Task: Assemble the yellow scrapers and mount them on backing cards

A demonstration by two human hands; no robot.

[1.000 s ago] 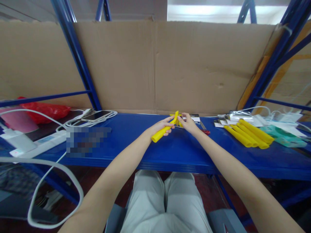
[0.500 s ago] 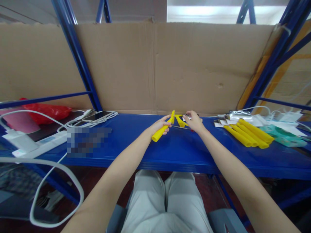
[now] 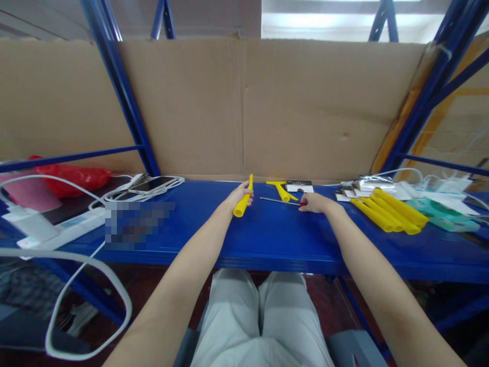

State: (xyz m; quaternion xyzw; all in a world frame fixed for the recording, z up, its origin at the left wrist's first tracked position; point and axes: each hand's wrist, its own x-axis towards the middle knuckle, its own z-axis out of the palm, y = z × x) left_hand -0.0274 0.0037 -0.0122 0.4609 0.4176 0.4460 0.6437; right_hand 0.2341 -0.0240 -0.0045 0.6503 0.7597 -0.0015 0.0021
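Note:
My left hand [image 3: 241, 195] is closed around a yellow tapered tube [image 3: 242, 203], its wide hollow end tilted toward me and its thin end pointing away. Over the blue tabletop, my right hand [image 3: 315, 203] has its fingers closed on the red handle of a screwdriver [image 3: 280, 201]; the long metal shaft points left. Just beyond the shaft lies a yellow T-shaped piece [image 3: 281, 191], with a thin yellow strip beside its lower end. A black-and-white card [image 3: 300, 186] lies right of that piece, near the cardboard.
Several yellow tubes [image 3: 389, 211] lie at the right beside a green plastic packet [image 3: 443, 214] and white cards. A power strip [image 3: 64, 229], coiled white cables and a phone [image 3: 153, 183] are at the left. A cardboard sheet [image 3: 305, 107] stands behind the blue table [image 3: 267, 250].
My left hand has moved left with the yellow tube. My right hand has left the card and T-shaped piece, come nearer and right, and taken hold of the screwdriver handle.

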